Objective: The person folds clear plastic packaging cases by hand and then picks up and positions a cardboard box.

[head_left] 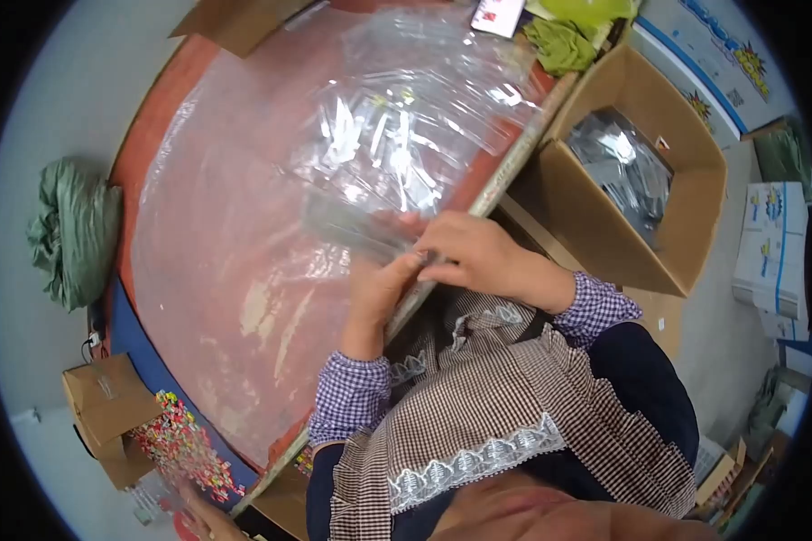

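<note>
Clear plastic piece (343, 221): held at the near side of the red tabletop (140, 144), its far end reaching over the clear sheet (235, 225) that covers most of the surface. Outline blurred; whether pouch or folded film, cannot tell.

Left hand (379, 281): pinching the piece at its near end, thumb on the near side, fingertips partly showing beyond. Right hand (474, 252): fingers curled in, meeting the left thumb at that same end; cannot tell whether it grips the plastic or only touches it.

Handling (judged): light, thin, slippery, prone to bend and crease; low break risk. Best hold is a fingertip pinch at a corner or short end, with the second hand steadying the opposite edge.

Edges and room: the tabletop's near edge runs slantwise beneath the hands, so a dropped piece could slide off. Glossy plastic packaging (397, 135) lies heaped just beyond the hands; catching on it seems possible. Cardboard box (595, 203), holding more plastic, stands past the edge beside the right forearm. Widest working room: the sheet-covered stretch leftward.
</note>
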